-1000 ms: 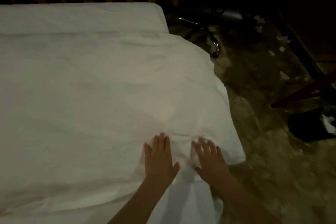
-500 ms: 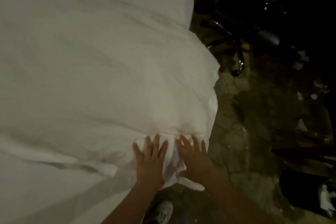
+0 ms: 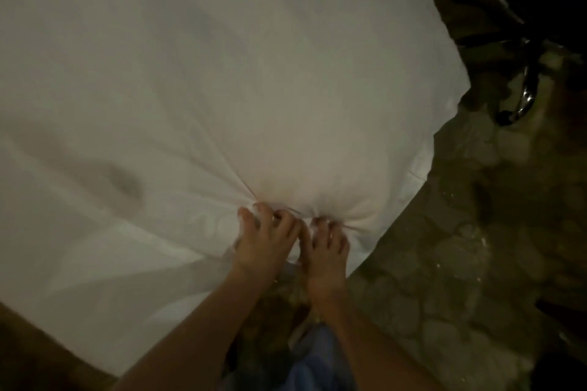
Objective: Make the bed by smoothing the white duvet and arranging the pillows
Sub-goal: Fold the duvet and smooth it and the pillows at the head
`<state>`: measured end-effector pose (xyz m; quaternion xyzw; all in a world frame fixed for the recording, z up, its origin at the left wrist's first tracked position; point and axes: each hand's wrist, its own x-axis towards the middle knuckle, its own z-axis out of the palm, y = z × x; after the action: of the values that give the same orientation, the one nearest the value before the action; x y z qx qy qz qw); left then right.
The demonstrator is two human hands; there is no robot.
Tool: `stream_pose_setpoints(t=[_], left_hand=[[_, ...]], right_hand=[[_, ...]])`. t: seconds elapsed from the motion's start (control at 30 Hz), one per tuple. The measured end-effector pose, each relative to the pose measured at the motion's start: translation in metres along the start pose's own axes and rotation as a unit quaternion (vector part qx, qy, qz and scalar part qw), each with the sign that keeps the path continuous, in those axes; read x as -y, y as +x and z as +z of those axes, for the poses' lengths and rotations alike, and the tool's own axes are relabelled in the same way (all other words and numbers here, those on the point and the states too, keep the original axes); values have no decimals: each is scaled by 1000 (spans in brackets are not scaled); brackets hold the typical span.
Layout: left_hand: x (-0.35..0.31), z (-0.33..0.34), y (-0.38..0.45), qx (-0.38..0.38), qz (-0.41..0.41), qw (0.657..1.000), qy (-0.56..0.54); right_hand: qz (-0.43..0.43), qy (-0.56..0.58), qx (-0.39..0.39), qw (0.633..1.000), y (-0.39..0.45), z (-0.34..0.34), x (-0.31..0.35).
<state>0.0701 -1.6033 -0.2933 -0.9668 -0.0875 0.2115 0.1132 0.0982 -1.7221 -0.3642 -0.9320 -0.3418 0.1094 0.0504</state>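
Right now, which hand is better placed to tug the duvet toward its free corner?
Right, probably. Both hands grip bunched duvet side by side, but the right hand sits nearer the overhanging corner edge; the left hand is further inboard.

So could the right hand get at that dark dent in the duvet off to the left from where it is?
Probably not easily. The right hand is gripping bunched duvet at the near edge, and the left hand grips right beside it, between it and the dent. It would need to let go and cross over.

White duvet [image 3: 222, 79] spread over bed, bunched into radiating creases at near edge, corner overhanging floor.
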Motion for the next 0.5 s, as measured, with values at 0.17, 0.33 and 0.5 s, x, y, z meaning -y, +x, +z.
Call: stream_pose_setpoints(t=[0.17, 0.33, 0.5], left_hand=[[-5, -19, 17, -45, 22, 999, 18], [-8, -41, -5, -46, 1, 996, -81], [-26, -103, -18, -44, -49, 988, -139]], right_hand=[[-13, 19, -84, 996, 32, -30, -32], [-55, 85, -79, 992, 22, -71, -43], [-122, 84, -90, 985, 27, -146, -42]])
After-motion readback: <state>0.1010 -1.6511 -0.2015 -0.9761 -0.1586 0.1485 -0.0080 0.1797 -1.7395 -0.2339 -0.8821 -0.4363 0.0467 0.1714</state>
